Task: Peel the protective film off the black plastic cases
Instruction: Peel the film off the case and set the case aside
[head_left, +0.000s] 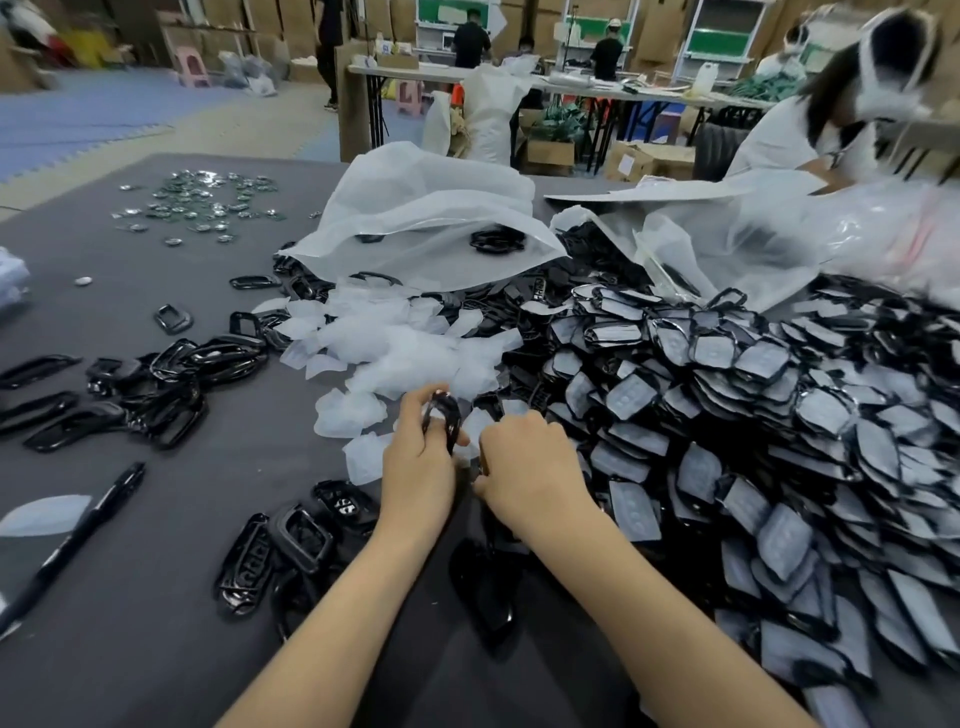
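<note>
Gripping a glossy black oval plastic case (445, 415) by its rim, the left hand (418, 462) holds it on edge just above the dark grey table cover (156, 649), thumb and fingers curled round it; what shows of the case is shiny, with bright highlights along its curve.

The right hand (532, 460) sits just beside the left, back turned up and fingers curled under; the fingertips are hidden, so I cannot tell whether they pinch anything.

To the right spreads a broad heap of film-covered black cases (727, 415); each has a dull, milky grey sheet over its face with a black rim around it, and they overlap like scales.

Beyond the hands lies a loose drift of peeled translucent white film pieces (395, 343); left of it, and near the left forearm, lie bare glossy black cases (171, 384), some of them open frames.

A black pen (88, 525) lies slantwise near the left edge; a crumpled translucent white plastic bag (415, 208) stands behind the film pieces; small shiny round metal discs (202, 202) are scattered at the far left of the table.
</note>
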